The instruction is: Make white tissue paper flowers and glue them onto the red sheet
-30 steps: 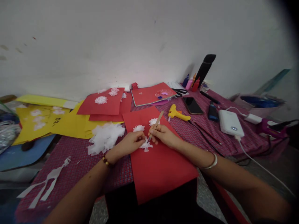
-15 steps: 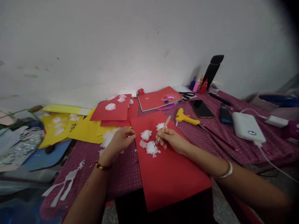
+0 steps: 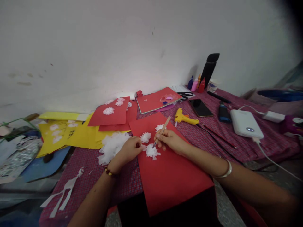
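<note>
My right hand (image 3: pixel 168 138) grips a light wooden pencil (image 3: pixel 163 129), its dark tip down in a white tissue paper flower (image 3: pixel 151 152) on a red sheet of paper (image 3: pixel 175 179). Two more white flowers sit just above it: one tissue flower (image 3: pixel 145 137) to the left and another (image 3: pixel 160 127) partly behind the pencil. At the sheet's left edge, my left hand (image 3: pixel 131 148) has its fingers closed at a small pale piece of tissue paper (image 3: pixel 143 147) beside the lower flower. A pile of white tissue pieces (image 3: pixel 112 146) lies behind that hand.
Red cards with white flowers (image 3: pixel 109 111) and yellow papers (image 3: pixel 81 135) lie at the left. A yellow glue gun (image 3: pixel 186 118), phone (image 3: pixel 200 107), scissors (image 3: pixel 186 95), red pencil (image 3: pixel 220 136) and white power bank (image 3: pixel 246 123) are at the right. Paint bottles (image 3: pixel 201 85) stand by the wall.
My left hand has moved right and down, onto the small piece of tissue paper, uncovering more of the tissue pile. My right hand keeps the pencil tip in the flower. The view has shifted slightly.
</note>
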The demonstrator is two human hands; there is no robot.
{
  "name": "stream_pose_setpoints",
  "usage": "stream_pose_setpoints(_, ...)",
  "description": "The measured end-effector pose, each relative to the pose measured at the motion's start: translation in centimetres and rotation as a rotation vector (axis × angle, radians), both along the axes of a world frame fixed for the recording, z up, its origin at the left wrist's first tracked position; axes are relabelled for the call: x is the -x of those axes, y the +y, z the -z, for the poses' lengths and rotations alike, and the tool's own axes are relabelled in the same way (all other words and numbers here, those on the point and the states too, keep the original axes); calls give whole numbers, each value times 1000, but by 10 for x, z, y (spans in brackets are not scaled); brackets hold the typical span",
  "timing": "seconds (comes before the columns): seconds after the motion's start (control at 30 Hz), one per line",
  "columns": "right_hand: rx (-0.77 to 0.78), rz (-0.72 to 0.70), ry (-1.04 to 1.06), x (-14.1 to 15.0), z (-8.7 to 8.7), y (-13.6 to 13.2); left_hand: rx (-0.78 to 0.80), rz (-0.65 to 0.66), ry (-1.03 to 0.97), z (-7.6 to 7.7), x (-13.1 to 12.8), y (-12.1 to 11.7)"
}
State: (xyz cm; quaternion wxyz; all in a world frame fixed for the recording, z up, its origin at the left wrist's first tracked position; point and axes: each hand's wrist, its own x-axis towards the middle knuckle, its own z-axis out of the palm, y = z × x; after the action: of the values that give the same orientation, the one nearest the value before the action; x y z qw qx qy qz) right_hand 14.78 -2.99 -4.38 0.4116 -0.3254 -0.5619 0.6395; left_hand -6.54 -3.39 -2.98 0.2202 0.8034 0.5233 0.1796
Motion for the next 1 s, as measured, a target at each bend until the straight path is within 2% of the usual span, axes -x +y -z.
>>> stream_pose_setpoints(0.07, -72, -1, -6, 0, -3, 0, 27, -50, -104, -2, -1, 1)
stream_pose_setpoints(0.17, -167, -3, -22, -1, -6, -1, 119, -110, -379, -6, -2, -1)
stream_pose_setpoints(0.27, -196, 6, -31, 0, -6, -3, 200, -128, -551, -9, -5, -4)
stream_pose_setpoints(0.57, -213, -18, -5, 5, 2, -1, 214, -105, -617, -7, -16, -8)
stream_pose_setpoints(1.0, -244, -21, -20, 4, -1, -3, 179, -81, -663, -8, -20, -11)
